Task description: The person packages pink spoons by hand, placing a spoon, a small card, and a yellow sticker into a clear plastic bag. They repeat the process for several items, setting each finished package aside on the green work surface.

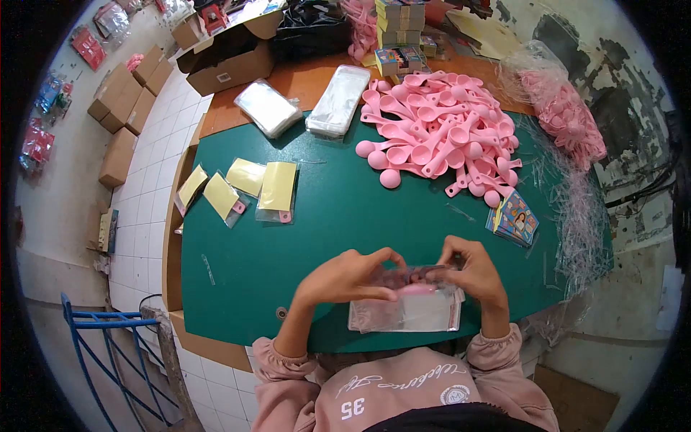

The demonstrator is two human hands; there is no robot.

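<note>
My left hand (345,277) and my right hand (475,270) pinch a clear plastic bag (404,276) between them at the table's near edge. Something pink (417,289), likely a measuring spoon, shows in or under the plastic; my fingers hide part of it. Beneath both hands lies a stack of flat clear bags (432,317). Right of centre is a large heap of pink measuring spoons (439,133). Several printed cards (515,218) sit beyond my right hand. Off to the left rest several bags with yellow cards (277,187), pink handle ends peeking out of some.
Two stacks of clear bags (337,104) lie at the back of the green table (331,209). Behind the heap rise bundled cards (399,32). Plastic strips (576,223) hang over the right edge, near a bag of pink items (565,115). An open carton (230,68) stands back left.
</note>
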